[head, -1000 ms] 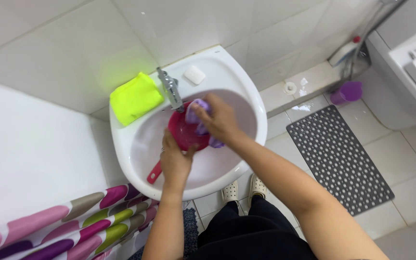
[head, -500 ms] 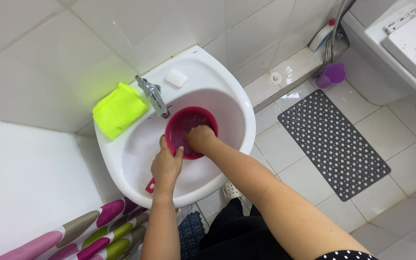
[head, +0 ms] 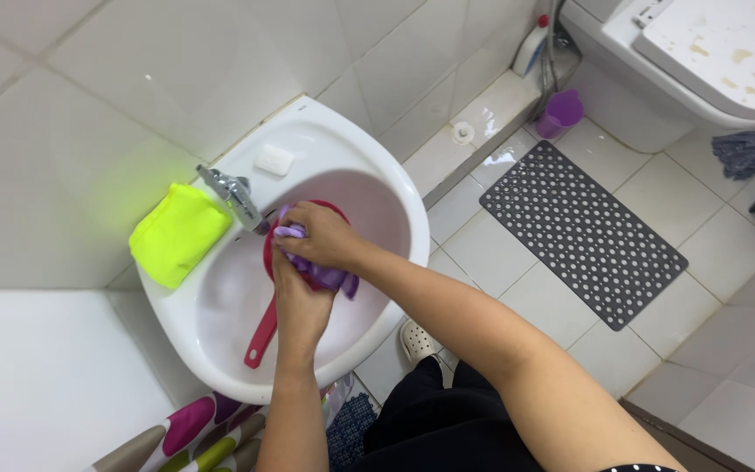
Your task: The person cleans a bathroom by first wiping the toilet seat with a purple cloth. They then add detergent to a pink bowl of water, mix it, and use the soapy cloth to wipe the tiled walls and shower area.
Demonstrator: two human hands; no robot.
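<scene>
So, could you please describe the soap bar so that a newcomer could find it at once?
Start at the white sink against the tiled wall. Behind the tap, on the back rim, lies the soap: a small white rounded block, unlike the bright yellow cloth on the left rim.

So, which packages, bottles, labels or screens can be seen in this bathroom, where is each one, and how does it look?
Bottle: on the floor ledge by the wall, left of the toilet; white and upright, red cap, blue label patch too small to describe.
Purple cup: on the floor beside that bottle; small, round, no label visible.
Soap bar: on the sink rim behind the tap; white, rectangular, unwrapped.
No signs or screens are in view.
</scene>
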